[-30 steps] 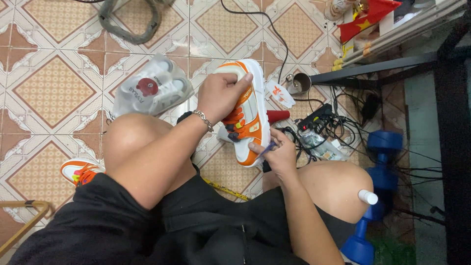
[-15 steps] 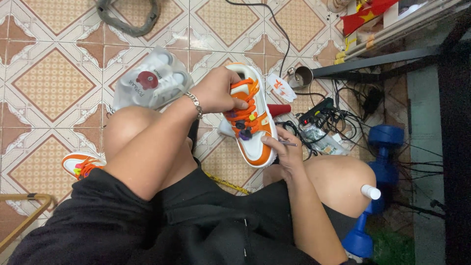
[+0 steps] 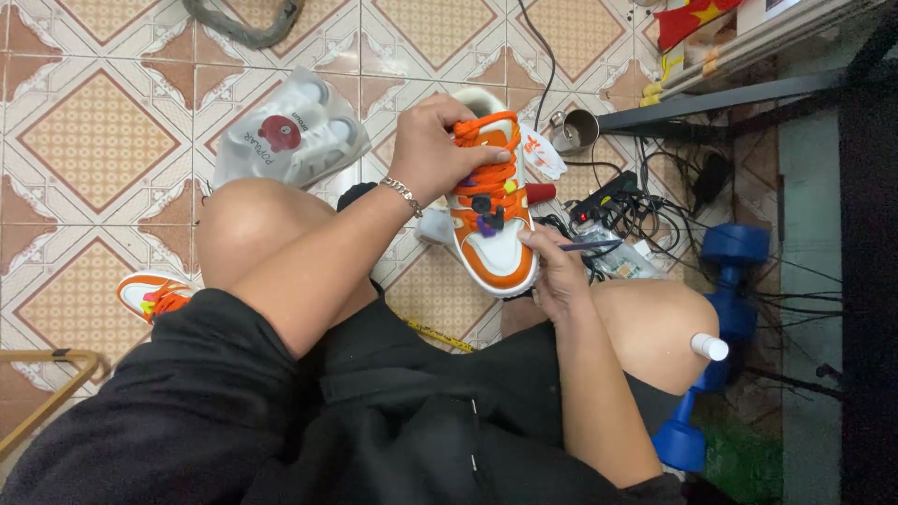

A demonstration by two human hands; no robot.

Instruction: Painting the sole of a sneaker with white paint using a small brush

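Head view looks straight down on a seated person in black shorts, knees apart over a tiled floor (image 3: 94, 140). Between the knees sits an orange-and-white sneaker (image 3: 491, 210), sole down, its long axis running away from the body, toe nearest the lap and heel farthest. The left hand (image 3: 435, 150) is closed over the sneaker's upper part, fingers curled around the orange laces (image 3: 488, 164) near the collar, so it is the hand that steadies the sneaker. The right hand (image 3: 554, 271) lies at the toe end, just right of it, fingers pinched shut on a thin dark tool (image 3: 589, 246) that points rightward, away from the sneaker; whether its tip is a brush or a pen cannot be told. The sneaker thus lies ahead and slightly left of the right hand, with the toe box touching or nearly touching its fingers. A second sneaker (image 3: 150, 295) peeks out by the left knee. A clear bag (image 3: 290, 131) lies on the floor beyond that knee, a metal cup (image 3: 580, 129) and tangled cables (image 3: 645, 215) lie to the right, and blue dumbbells (image 3: 725, 281) stand beside the right knee.
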